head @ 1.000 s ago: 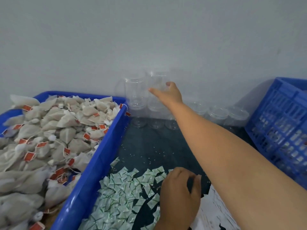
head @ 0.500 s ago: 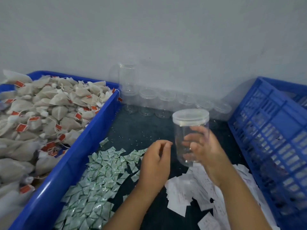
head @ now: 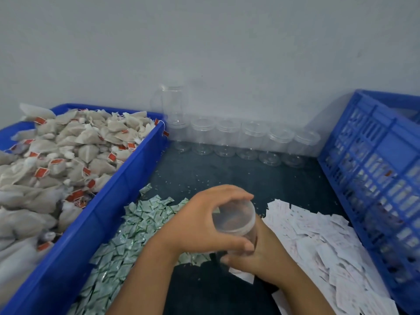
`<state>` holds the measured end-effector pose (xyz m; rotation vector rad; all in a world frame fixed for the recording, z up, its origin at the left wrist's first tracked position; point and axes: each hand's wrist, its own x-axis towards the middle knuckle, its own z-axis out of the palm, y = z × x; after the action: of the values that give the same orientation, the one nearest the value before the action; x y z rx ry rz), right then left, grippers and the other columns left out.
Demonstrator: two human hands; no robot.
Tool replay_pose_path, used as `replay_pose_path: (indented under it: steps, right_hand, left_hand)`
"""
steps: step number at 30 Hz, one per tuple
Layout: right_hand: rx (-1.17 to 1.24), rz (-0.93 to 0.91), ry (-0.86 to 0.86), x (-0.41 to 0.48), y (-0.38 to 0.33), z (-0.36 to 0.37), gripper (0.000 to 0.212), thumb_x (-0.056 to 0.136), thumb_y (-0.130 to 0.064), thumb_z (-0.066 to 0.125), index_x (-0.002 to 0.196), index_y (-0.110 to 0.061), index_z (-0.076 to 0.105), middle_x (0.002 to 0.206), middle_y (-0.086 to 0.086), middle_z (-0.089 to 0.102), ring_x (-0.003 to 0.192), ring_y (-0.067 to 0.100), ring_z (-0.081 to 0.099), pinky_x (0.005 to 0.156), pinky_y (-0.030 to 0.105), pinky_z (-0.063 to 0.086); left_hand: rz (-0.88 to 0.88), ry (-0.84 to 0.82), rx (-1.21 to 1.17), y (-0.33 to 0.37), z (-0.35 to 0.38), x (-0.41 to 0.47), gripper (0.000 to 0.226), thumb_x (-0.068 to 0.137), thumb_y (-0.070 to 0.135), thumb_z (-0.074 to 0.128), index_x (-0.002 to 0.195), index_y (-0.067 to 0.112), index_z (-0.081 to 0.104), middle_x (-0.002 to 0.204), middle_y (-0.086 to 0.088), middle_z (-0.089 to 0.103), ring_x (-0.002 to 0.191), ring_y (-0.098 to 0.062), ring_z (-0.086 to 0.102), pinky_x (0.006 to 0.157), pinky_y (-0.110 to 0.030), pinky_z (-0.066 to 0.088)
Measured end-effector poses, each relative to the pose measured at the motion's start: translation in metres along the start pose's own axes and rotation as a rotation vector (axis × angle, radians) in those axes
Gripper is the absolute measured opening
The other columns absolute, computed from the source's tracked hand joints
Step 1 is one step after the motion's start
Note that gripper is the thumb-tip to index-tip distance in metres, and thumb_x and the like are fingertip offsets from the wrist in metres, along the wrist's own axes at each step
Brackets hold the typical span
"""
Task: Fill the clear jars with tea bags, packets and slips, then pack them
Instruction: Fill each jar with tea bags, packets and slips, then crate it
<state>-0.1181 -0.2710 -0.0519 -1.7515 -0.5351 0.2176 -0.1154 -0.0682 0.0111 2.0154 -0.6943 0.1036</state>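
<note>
A clear jar with a clear lid [head: 234, 218] is held low in the middle of the table. My left hand [head: 204, 221] curls over the lid, thumb and fingers around its rim. My right hand [head: 256, 255] grips the jar's body from below and is partly hidden behind it. Tea bags [head: 68, 155] with red tags fill the blue tray on the left. Green and white packets [head: 136, 223] lie in a heap beside the tray. White paper slips [head: 318, 237] are piled on the right.
A row of empty lidded clear jars [head: 238, 139] stands along the back wall, with one more stacked on the leftmost. The blue tray's rim [head: 118, 201] borders the left. A blue slatted crate [head: 375, 178] stands at the right. Dark table surface [head: 216, 173] shows between.
My right hand took a jar from the back row and brought it down to the table's middle. My left hand left the packets and closed over the jar's lid.
</note>
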Motion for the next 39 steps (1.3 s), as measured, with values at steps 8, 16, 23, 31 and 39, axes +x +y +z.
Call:
replay_pose_path:
  steps: [8,16,23,31,39]
  right_hand:
    - [-0.409,-0.088,0.406,0.008,-0.009,0.011,0.068,0.075,-0.049,0.092,0.133,-0.044,0.057,0.123,-0.020,0.071,0.110,0.006,0.071,0.084,0.036,0.063]
    - [-0.329,-0.043,0.494,0.010,-0.002,0.005,0.074,0.072,-0.060,0.091,0.134,-0.049,0.053,0.128,-0.025,0.068,0.115,0.001,0.069,0.083,0.029,0.061]
    - [-0.173,-0.087,0.256,0.000,-0.016,-0.003,0.074,0.077,-0.045,0.096,0.140,-0.045,0.057,0.134,-0.014,0.070,0.121,0.011,0.070,0.092,0.030,0.062]
    - [-0.606,-0.106,0.440,0.006,-0.010,0.003,0.080,0.075,-0.063,0.083,0.145,-0.040,0.053,0.136,-0.024,0.060,0.127,0.000,0.057,0.101,0.026,0.053]
    - [-0.613,-0.120,0.684,0.007,-0.001,-0.017,0.098,0.066,-0.057,0.096,0.148,-0.039,0.044,0.138,-0.025,0.053,0.124,0.012,0.057,0.103,0.035,0.052]
  left_hand:
    - [-0.046,0.410,0.159,0.007,0.023,0.004,0.058,0.075,0.065,0.075,0.127,0.041,0.064,0.124,0.030,0.059,0.126,-0.008,0.056,0.099,-0.017,0.043]
    - [-0.088,0.258,0.447,0.000,0.018,0.000,0.074,0.082,0.080,0.056,0.150,0.062,0.032,0.120,0.024,0.041,0.115,0.000,0.048,0.083,-0.011,0.037]
    - [0.112,0.201,0.260,-0.002,0.011,-0.002,0.080,0.081,0.062,0.079,0.152,0.047,0.044,0.162,0.017,0.037,0.152,-0.014,0.036,0.112,-0.027,0.041]
    - [0.004,0.424,0.387,-0.002,0.023,0.000,0.053,0.086,0.067,0.066,0.133,0.044,0.058,0.129,0.030,0.059,0.124,0.002,0.057,0.096,-0.020,0.049]
    - [-0.332,0.818,-0.464,-0.006,0.002,0.004,0.027,0.100,0.046,0.051,0.114,0.034,0.071,0.110,0.007,0.077,0.095,-0.017,0.077,0.076,-0.037,0.062]
